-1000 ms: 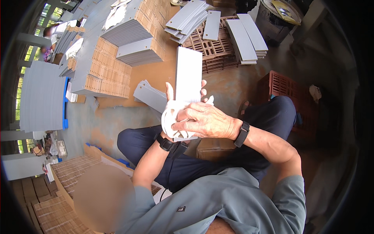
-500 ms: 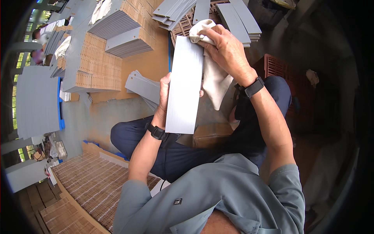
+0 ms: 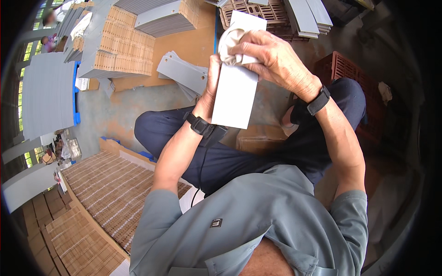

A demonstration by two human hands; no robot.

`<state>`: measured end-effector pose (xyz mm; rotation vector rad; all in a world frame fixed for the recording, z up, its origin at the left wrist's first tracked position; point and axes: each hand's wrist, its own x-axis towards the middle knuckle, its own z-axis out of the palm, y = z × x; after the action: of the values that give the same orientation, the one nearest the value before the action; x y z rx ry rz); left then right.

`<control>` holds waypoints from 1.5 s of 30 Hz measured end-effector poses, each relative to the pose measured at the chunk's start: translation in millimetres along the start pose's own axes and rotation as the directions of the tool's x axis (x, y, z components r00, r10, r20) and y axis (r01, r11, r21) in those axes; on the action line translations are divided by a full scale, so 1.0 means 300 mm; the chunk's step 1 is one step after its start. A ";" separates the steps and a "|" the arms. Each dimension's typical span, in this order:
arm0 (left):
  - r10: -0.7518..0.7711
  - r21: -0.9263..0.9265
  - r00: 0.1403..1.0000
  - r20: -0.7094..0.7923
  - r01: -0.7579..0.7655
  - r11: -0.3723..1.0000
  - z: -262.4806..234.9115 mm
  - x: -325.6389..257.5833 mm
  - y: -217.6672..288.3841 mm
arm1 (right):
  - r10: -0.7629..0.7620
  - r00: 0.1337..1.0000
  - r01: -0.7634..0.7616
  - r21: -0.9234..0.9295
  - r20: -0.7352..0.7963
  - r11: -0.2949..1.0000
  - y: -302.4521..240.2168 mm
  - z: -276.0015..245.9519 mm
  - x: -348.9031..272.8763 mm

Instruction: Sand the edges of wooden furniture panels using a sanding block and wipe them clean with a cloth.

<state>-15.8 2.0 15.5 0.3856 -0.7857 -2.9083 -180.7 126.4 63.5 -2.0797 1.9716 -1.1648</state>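
A pale grey-white rectangular slat (image 3: 234, 99) stands tilted in front of me, its far end reaching past both hands. My left hand (image 3: 212, 83) grips its left edge, the thumb showing and the other fingers hidden behind it. A cream cloth (image 3: 231, 43) lies bunched against the slat's face, and my right hand (image 3: 276, 55) clutches it there. The cloth covers a band across the slat's upper half. Beyond the left hand, several loose grey slats (image 3: 184, 71) with round holes lie fanned out.
Tall stacks of slats (image 3: 124, 46) stand at the far left. More slats (image 3: 307, 16) rest by a brown plastic crate (image 3: 278, 14). A red-brown crate (image 3: 338, 66) sits beyond my right knee. At the lower left are long rows of brown perforated pieces (image 3: 106, 193). Two people (image 3: 49, 18) appear far left.
The cloth has moved from the slat's top right corner down onto its face. The slat has shifted up and right, and my left hand has moved with it.
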 end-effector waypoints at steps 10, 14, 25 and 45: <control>0.084 0.144 0.996 -0.011 -0.082 0.986 0.051 0.095 0.001 | -0.135 0.840 -0.036 0.302 0.525 0.953 -0.313 -0.004 -0.272; 0.118 0.112 0.992 -0.052 -0.112 0.987 0.093 0.104 0.003 | 0.073 0.779 -0.273 0.233 0.623 0.933 -0.467 -0.225 -0.441; 0.028 0.130 0.995 -0.092 -0.016 0.991 0.118 0.104 -0.042 | 0.479 0.842 -0.539 0.435 0.249 0.721 -0.498 -0.375 -0.787; -0.017 0.121 0.973 -0.228 0.045 0.992 0.128 0.146 -0.034 | 0.838 0.336 -0.864 -0.495 -0.430 0.092 0.382 -0.513 -1.214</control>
<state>-68.6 21.9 33.0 0.7335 -0.9337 -2.7822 -324.7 492.3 -58.1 -0.4144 3.1343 -0.1718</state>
